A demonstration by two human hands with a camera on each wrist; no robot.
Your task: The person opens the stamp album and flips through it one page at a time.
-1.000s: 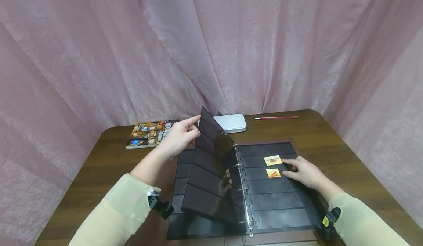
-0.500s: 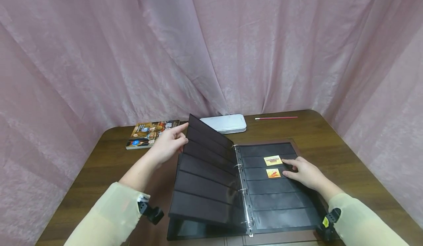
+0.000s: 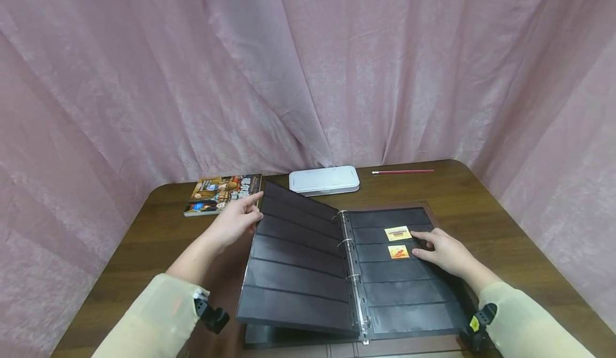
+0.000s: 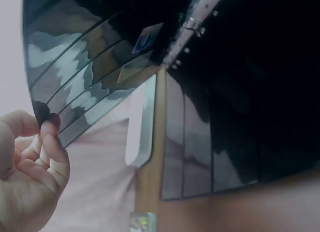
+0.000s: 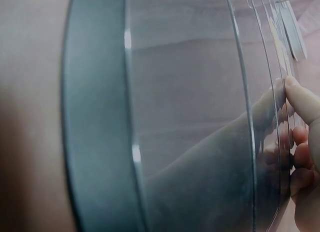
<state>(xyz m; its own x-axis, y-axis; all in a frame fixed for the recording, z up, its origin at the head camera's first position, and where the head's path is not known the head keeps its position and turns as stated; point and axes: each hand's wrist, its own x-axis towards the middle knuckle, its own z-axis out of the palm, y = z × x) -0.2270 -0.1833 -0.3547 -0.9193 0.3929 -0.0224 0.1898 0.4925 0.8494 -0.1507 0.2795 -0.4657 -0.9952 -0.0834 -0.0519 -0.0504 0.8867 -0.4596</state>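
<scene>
A ring-bound album with black pocket pages lies open on the table. My left hand (image 3: 233,223) pinches the outer edge of a black page (image 3: 300,262) near its far corner; thumb and index finger show on that corner in the left wrist view. This page is tilted, raised above the left side of the album. On the right-hand page (image 3: 406,291) sit two small yellow stamp-like pieces, an upper one (image 3: 398,233) and a lower one (image 3: 398,252). My right hand (image 3: 445,251) rests on that page, index fingertip beside the upper piece and thumb by the lower one.
Metal rings (image 3: 353,278) run along the album's spine. Behind the album are a colourful book (image 3: 218,195), a white case (image 3: 324,180) and a red pencil (image 3: 403,172). Pink curtains (image 3: 308,69) hang around the table (image 3: 130,272).
My left hand has moved left and down, swinging the pinched page from steeply raised to lower over the left side. More of the white case shows. The right hand has stayed in place.
</scene>
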